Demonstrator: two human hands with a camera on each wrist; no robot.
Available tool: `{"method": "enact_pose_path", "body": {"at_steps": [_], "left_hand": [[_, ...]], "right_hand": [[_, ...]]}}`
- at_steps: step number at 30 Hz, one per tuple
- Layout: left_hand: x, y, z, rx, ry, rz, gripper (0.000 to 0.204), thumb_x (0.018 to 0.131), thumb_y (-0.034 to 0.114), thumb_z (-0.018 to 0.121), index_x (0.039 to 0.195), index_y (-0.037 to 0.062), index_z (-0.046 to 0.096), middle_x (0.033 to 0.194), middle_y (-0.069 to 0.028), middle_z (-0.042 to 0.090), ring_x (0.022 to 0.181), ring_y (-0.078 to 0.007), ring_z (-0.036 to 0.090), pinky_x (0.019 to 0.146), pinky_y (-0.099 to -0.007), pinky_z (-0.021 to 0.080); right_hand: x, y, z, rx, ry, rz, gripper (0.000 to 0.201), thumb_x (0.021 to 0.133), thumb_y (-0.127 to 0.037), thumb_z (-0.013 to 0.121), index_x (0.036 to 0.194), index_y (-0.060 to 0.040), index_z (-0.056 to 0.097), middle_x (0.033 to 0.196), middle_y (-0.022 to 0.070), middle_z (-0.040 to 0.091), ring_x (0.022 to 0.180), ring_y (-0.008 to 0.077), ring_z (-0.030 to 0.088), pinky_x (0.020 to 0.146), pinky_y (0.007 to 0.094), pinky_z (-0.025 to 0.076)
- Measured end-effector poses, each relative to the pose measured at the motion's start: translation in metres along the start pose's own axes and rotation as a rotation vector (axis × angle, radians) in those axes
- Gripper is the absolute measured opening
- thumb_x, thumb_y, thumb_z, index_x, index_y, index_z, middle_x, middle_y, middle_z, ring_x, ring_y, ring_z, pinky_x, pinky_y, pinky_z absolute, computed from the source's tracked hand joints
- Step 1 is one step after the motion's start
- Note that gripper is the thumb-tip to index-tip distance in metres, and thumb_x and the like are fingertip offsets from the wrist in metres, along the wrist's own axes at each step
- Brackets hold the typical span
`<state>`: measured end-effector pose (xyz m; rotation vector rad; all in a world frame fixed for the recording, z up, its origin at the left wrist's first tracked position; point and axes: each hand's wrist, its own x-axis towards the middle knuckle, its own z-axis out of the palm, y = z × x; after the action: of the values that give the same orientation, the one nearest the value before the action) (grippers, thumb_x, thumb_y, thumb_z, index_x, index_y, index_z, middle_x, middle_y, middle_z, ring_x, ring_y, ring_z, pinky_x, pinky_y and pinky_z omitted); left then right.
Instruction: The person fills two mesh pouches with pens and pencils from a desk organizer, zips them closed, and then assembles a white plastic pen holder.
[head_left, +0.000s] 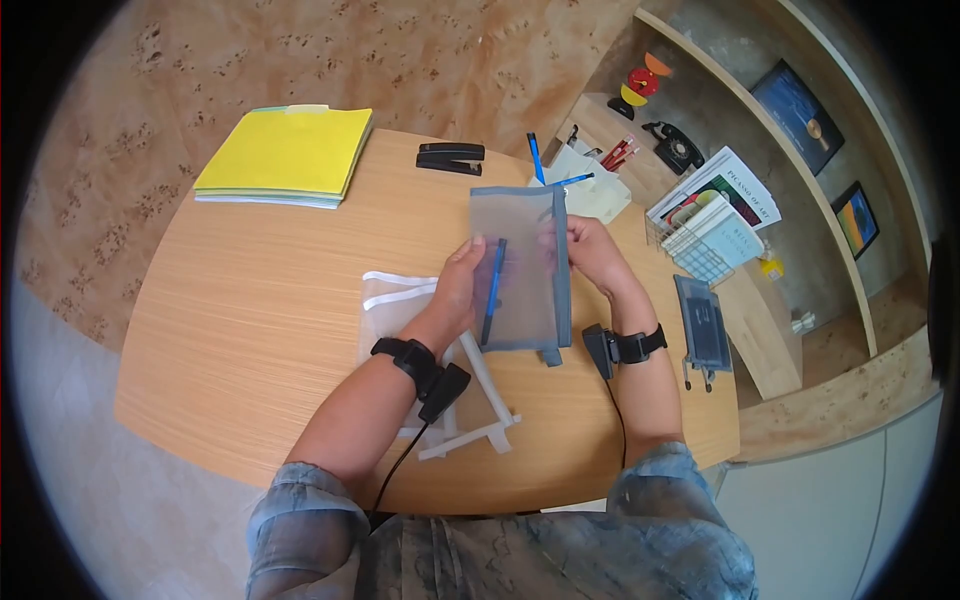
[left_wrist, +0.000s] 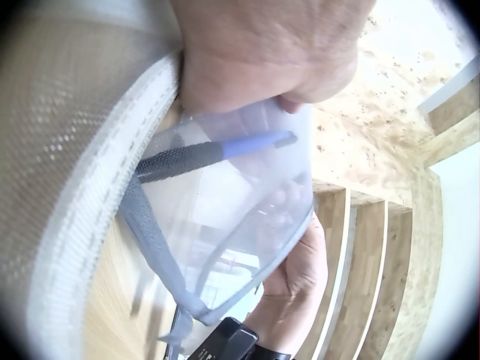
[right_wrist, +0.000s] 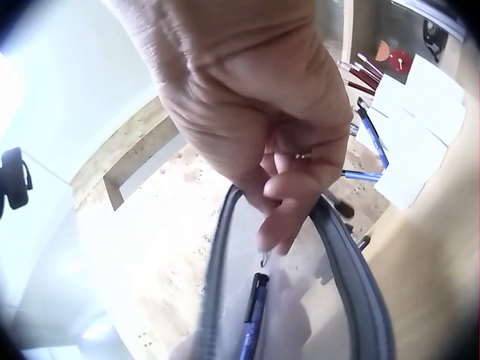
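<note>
My left hand [head_left: 455,285] holds a grey mesh zip pouch [head_left: 525,310] by its left side, thumb in front and fingers behind. Inside the pouch a blue and black pen [head_left: 495,290] stands nearly upright; the left wrist view shows the pen [left_wrist: 225,152] through the mesh. At the pouch's parted zip edges is my right hand [head_left: 597,258], its fingers [right_wrist: 289,199] bent down into the mouth. A small silvery loop [right_wrist: 264,259] shows right under those fingertips; I cannot tell whether they pinch it. Below my left hand lies a white-edged mesh pouch [head_left: 375,288].
A black stapler [head_left: 450,158] lies at the table's far edge, left of pale paper and blue pens [head_left: 535,160]. Yellow-topped folders [head_left: 285,155] occupy the far left. To the right are a wire basket [head_left: 690,250] of books and a small dark framed board [head_left: 703,322].
</note>
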<state>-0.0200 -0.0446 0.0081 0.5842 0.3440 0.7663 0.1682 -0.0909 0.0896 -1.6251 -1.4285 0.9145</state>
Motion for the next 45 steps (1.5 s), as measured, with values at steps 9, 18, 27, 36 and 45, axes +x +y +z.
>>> {"method": "enact_pose_path", "body": {"at_steps": [9, 18, 27, 36, 45], "left_hand": [[0.003, -0.004, -0.007, 0.146, -0.187, -0.009, 0.037, 0.101, 0.03, 0.034, 0.122, 0.0056, 0.051, 0.103, -0.0075, 0.06, 0.086, -0.0159, 0.059, 0.071, -0.028, 0.049], [0.003, 0.001, -0.001, -0.008, 0.037, 0.029, 0.037, 0.101, 0.028, 0.032, 0.119, 0.0031, 0.053, 0.111, -0.0094, 0.06, 0.099, -0.0194, 0.058, 0.089, -0.0331, 0.047], [0.007, -0.003, -0.008, 0.03, 0.012, 0.026, 0.036, 0.101, 0.03, 0.034, 0.115, 0.0026, 0.053, 0.107, -0.0108, 0.061, 0.097, -0.0222, 0.06, 0.086, -0.0358, 0.049], [0.007, -0.004, -0.009, 0.067, 0.008, 0.038, 0.034, 0.1, 0.028, 0.035, 0.109, 0.0025, 0.055, 0.101, -0.0109, 0.063, 0.087, -0.0205, 0.061, 0.08, -0.0334, 0.049], [0.005, -0.003, -0.007, 0.09, -0.004, 0.043, 0.036, 0.1, 0.03, 0.035, 0.108, 0.0004, 0.055, 0.1, -0.0147, 0.063, 0.086, -0.0223, 0.062, 0.078, -0.0346, 0.05]], "right_hand": [[-0.004, -0.001, 0.05, 0.024, -0.247, 0.054, 0.015, 0.087, -0.018, 0.061, 0.089, -0.0026, 0.062, 0.073, 0.0083, 0.066, 0.061, 0.0147, 0.065, 0.051, 0.0228, 0.049], [-0.012, -0.012, -0.009, 0.141, 0.262, -0.122, 0.017, 0.09, -0.019, 0.058, 0.088, -0.002, 0.058, 0.076, 0.008, 0.065, 0.065, 0.0144, 0.065, 0.052, 0.0221, 0.048], [0.069, -0.029, -0.06, -0.146, 0.772, -0.461, 0.019, 0.089, -0.01, 0.054, 0.104, 0.0022, 0.05, 0.074, 0.0107, 0.065, 0.062, 0.017, 0.066, 0.055, 0.0273, 0.052], [0.128, -0.009, -0.07, -0.712, 0.659, -0.225, 0.023, 0.087, -0.011, 0.058, 0.108, -0.002, 0.052, 0.075, 0.0125, 0.067, 0.064, 0.0187, 0.068, 0.058, 0.0304, 0.052], [0.134, -0.008, -0.079, -0.618, 0.62, -0.168, 0.02, 0.082, -0.015, 0.064, 0.09, 0.0016, 0.056, 0.067, 0.0136, 0.065, 0.056, 0.0189, 0.066, 0.057, 0.0318, 0.051]]}}
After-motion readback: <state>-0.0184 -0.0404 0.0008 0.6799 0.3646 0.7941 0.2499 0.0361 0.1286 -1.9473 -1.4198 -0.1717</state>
